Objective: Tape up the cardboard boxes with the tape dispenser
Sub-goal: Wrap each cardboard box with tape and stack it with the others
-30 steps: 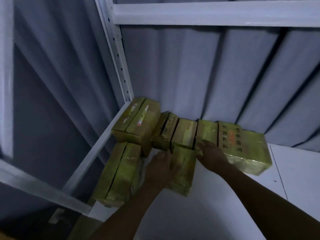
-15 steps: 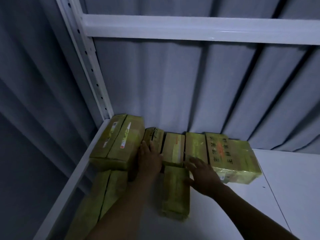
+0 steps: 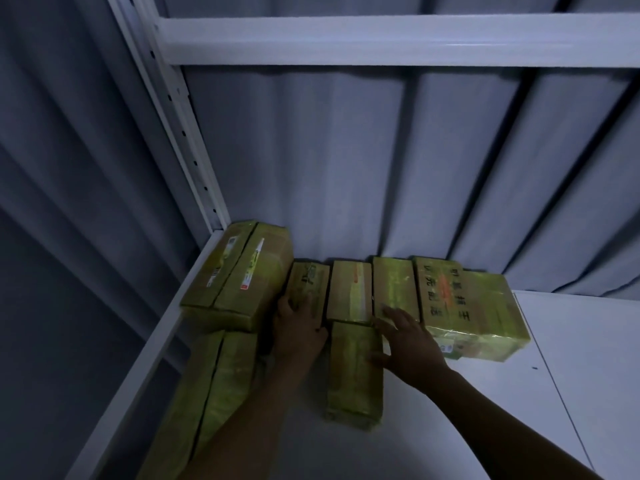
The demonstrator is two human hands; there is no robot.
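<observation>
Several yellowish taped cardboard boxes lie in the back left corner of a white shelf [image 3: 571, 341]. My left hand [image 3: 299, 325] rests flat on the near end of a small box [image 3: 313, 277] in the back row. My right hand [image 3: 410, 339] lies with fingers spread, fingertips on a narrow box [image 3: 394, 285] and thumb against a long box [image 3: 353, 372] that lies in front of the row. A large box with red and black print [image 3: 464, 306] sits to the right. No tape dispenser is in sight.
A bigger box [image 3: 239, 275] sits in the corner on top of another long box [image 3: 214, 386]. A white perforated upright [image 3: 180, 133] and a white crossbeam [image 3: 398, 39] frame the shelf. Grey pleated curtain [image 3: 346, 161] hangs behind.
My left hand moved from the front long box up onto the small back-row box. My right hand slid down and left toward the long box. The view tilted upward.
</observation>
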